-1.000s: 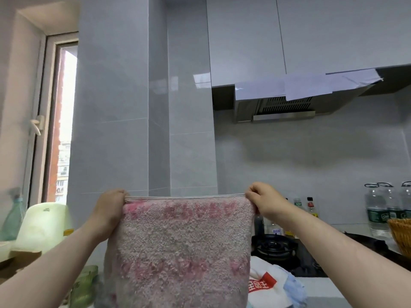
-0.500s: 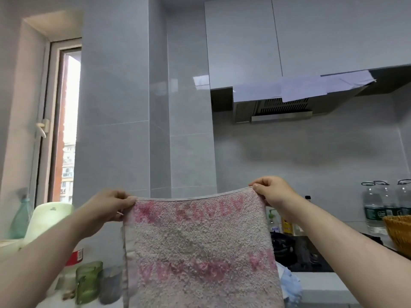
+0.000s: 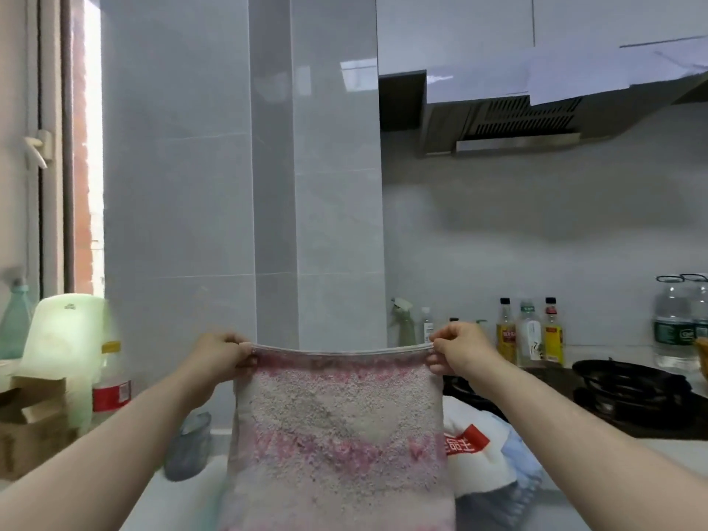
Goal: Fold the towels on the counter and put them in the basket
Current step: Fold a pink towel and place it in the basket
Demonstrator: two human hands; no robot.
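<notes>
Hanging from both hands, the pink terry towel (image 3: pixel 341 435) faces the camera, spread flat, with darker pink bands across its top and lower middle; its lower part drops out of view. The left hand (image 3: pixel 226 358) pinches the top left corner between thumb and curled fingers; the right hand (image 3: pixel 459 352) pinches the top right corner the same way. Half a second ago the right corner sat higher and the hem slanted; now the hem is level and sags slightly between the hands, and both hands sit lower in view. Just behind the towel's right edge, on the counter (image 3: pixel 670 463), lies a white towel (image 3: pixel 479 473) with a red patch bearing white characters, too blurred to read; it was mostly hidden half a second ago; a pale blue towel (image 3: pixel 517 459) touches it. Further back sits the gas stove (image 3: pixel 628 389); a sliver of the wicker basket (image 3: pixel 703 362) shows at the right edge. Against the wall stand condiment bottles (image 3: pixel 528 335) and water bottles (image 3: pixel 674 323), their labels too small to read.
</notes>
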